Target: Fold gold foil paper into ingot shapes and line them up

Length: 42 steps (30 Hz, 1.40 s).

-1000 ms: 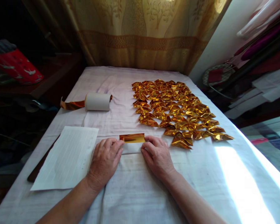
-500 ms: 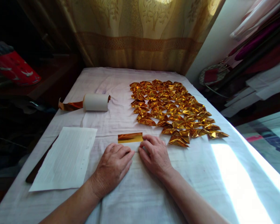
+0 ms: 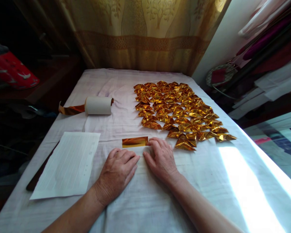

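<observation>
Folded gold pieces (image 3: 163, 112) lie beyond the right hand (image 3: 161, 157), a roll (image 3: 98, 105) farther left

The left hand (image 3: 120, 169) lies palm down, fingers (image 3: 129, 157) together; the right hand (image 3: 163, 159), beside it, curves with thumb (image 3: 149, 159) parted.

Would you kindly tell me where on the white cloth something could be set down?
Bare cloth lies between the white roll and the gold folded pieces, and nearer, between those pieces and the right forearm, partly sunlit. Crowded: among the pieces, and around the gold strip, left hand and right hand.
</observation>
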Tool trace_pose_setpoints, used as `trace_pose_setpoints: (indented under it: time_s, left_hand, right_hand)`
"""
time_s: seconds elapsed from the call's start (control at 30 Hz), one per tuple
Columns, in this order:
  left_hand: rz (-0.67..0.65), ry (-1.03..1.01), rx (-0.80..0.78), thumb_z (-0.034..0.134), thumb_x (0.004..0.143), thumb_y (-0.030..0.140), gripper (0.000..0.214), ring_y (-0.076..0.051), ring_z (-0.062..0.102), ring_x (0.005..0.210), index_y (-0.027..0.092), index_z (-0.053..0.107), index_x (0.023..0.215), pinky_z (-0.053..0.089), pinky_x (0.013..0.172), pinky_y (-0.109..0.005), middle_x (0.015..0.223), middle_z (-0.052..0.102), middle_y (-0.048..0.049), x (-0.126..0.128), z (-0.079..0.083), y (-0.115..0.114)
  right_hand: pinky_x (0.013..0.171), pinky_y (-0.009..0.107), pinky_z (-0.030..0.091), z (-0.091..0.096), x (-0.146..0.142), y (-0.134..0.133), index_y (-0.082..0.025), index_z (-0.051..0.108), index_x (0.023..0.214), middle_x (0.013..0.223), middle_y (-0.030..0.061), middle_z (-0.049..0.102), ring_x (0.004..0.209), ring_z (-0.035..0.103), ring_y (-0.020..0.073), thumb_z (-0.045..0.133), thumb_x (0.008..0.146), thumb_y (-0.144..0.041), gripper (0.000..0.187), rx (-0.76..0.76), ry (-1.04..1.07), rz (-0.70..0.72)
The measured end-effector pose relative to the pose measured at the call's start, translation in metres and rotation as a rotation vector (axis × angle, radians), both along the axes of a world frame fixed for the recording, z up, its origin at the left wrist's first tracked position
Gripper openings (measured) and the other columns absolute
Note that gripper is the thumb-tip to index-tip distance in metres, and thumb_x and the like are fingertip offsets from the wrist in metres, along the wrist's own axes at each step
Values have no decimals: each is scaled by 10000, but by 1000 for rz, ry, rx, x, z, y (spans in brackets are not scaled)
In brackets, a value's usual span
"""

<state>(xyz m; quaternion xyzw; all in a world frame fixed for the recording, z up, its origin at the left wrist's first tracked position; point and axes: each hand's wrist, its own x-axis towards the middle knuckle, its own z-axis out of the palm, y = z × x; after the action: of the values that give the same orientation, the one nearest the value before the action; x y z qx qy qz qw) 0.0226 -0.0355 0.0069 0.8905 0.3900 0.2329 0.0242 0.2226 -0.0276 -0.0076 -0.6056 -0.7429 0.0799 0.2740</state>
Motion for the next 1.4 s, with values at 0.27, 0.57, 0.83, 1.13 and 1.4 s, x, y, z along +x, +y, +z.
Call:
trace_pose_setpoints:
  time_s: [0.27, 0.57, 0.83, 1.13, 1.4]
  left_hand:
    - [-5, 59, -26, 519, 956, 200, 263, -209, 595, 999, 234, 652, 1180, 351, 987, -446, 1059, 697, -40, -1, 1, -2]
    - [-17, 92, -23, 524, 955, 240, 286, -225, 591, 1028, 249, 654, 1209, 320, 1019, -467, 1089, 693, -33, -3, 2, -1]
    - [53, 93, 42, 422, 1010, 287, 308, -221, 625, 1059, 248, 690, 1156, 317, 1041, -455, 1131, 737, -25, -34, 2, -6]
    - [77, 81, 86, 410, 1015, 317, 333, -259, 592, 1186, 244, 700, 1160, 334, 1039, -461, 1230, 715, -19, -41, -3, -9]
    - [69, 90, 69, 413, 1009, 301, 340, -257, 600, 1194, 217, 666, 1220, 327, 1067, -473, 1238, 711, -45, -40, -8, -10]
  right_hand:
    - [895, 392, 399, -2, 9, 0, -220, 586, 997, 1169, 94, 645, 1097, 566, 249, 551, 881, -183, 127, -17, 72, 75]
    - [884, 386, 401, -1, 7, 0, -221, 608, 941, 1150, 84, 655, 1087, 573, 248, 576, 881, -184, 78, -23, 46, 71]
    - [876, 384, 409, 0, 8, 1, -224, 626, 888, 1147, 78, 656, 1074, 575, 243, 579, 880, -183, 63, -28, 44, 80]
    - [895, 397, 427, 0, 9, -3, -220, 655, 948, 1156, 90, 669, 1077, 585, 240, 514, 933, -207, 142, 78, 34, 80]
    - [1190, 471, 249, 12, -16, -17, -179, 462, 1458, 1527, 85, 450, 1441, 343, 250, 436, 1010, -404, 502, -45, -225, 496]
